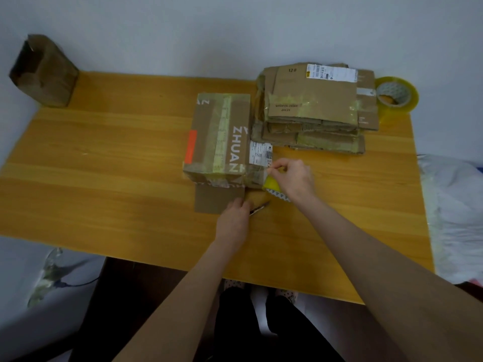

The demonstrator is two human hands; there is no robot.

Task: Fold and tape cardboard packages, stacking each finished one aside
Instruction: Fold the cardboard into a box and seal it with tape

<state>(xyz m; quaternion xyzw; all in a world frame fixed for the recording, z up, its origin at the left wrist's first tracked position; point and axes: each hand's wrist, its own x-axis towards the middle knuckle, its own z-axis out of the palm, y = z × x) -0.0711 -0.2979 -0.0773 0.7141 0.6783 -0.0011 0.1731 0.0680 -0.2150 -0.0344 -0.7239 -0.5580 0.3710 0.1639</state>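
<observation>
Cardboard box (219,137) lies mid-tabletop (104,165), one flap toward the near edge. The right hand (295,178) holds a yellow tape roll (271,182) in its grip at the box's near right corner. The left hand (232,220), grip closed on scissors (258,206), touches the flap. A stack of packages (313,108) sits by the far right corner.

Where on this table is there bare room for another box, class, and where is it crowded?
Bare: the left half of the table, between bag and box; also the strip on the stack's near side. Crowded: far right, where box, stack and tape roll sit close.
</observation>
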